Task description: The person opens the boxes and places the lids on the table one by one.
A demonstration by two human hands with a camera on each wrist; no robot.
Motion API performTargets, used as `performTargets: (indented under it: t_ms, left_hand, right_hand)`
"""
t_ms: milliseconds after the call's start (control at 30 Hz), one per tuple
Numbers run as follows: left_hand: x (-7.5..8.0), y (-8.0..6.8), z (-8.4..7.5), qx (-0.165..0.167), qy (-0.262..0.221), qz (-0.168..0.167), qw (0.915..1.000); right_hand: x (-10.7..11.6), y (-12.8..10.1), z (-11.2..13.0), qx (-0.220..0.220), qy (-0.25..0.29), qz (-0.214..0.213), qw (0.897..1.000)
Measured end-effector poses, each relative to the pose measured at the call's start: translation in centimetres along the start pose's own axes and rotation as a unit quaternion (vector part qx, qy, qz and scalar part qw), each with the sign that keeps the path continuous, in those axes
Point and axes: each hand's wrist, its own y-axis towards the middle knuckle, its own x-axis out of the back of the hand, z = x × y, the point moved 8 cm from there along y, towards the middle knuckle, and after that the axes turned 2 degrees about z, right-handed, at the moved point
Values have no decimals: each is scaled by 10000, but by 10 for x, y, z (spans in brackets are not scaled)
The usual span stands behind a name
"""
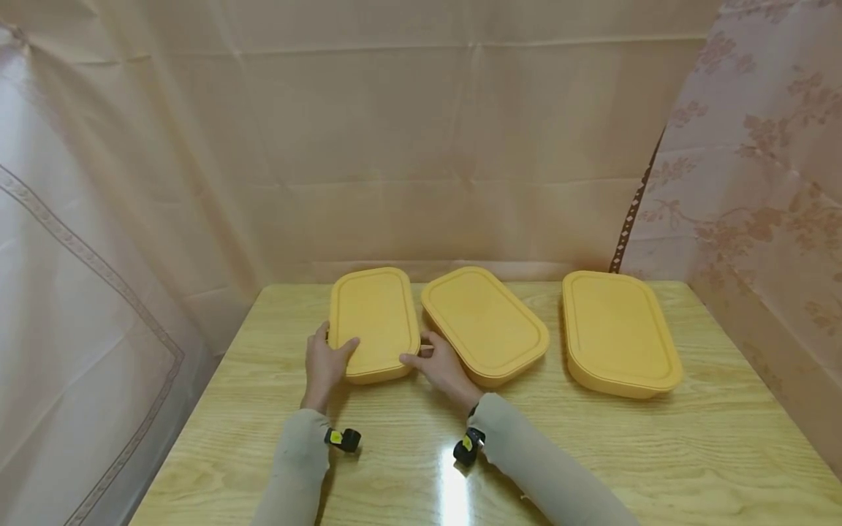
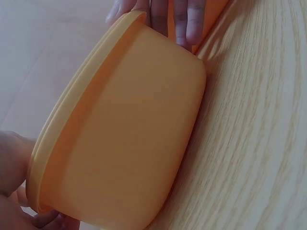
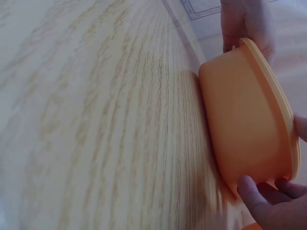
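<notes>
A yellow lidded food container (image 1: 375, 314) stands on the table at the left of a row. My left hand (image 1: 324, 365) holds its left side, thumb over the lid and fingers down the wall. At the front right corner, my right hand (image 1: 444, 365) grips the same container with its thumb at the lid's rim. In the left wrist view the container's front wall (image 2: 124, 129) sits on the wood, the lid appearing on. The right wrist view shows the right hand's fingers (image 3: 254, 196) against the side wall, partly below the rim.
Just right of the held container lies a second yellow lidded container (image 1: 487, 318), turned at an angle. A third one (image 1: 621, 329) stands farther right. All are on a wood-grain table (image 1: 395, 453), with a beige curtain (image 1: 427, 146) behind its back edge.
</notes>
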Motion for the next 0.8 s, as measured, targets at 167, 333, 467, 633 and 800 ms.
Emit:
performTargets:
  t_ms: [167,333,467,633,800]
  left_hand:
    - [4,-1,-2,2,-81,43,10000]
    - [6,0,-2,26,-101,70,9999]
    - [8,1,-2,54,-152,70,9998]
    - [11,4,-1,-3,-186,34,9998]
    - [14,7,4,-17,-129,-8,9999]
  right_hand:
    - [-3,-2,2,32,4,113,9999]
    - [-6,-2,2,17,-47,140,9999]
    - [-10,-2,1,-41,-17,117,9999]
    - [-13,-4,3,-21,-58,-43,10000]
    - [-18,-3,5,26,-84,-189,9998]
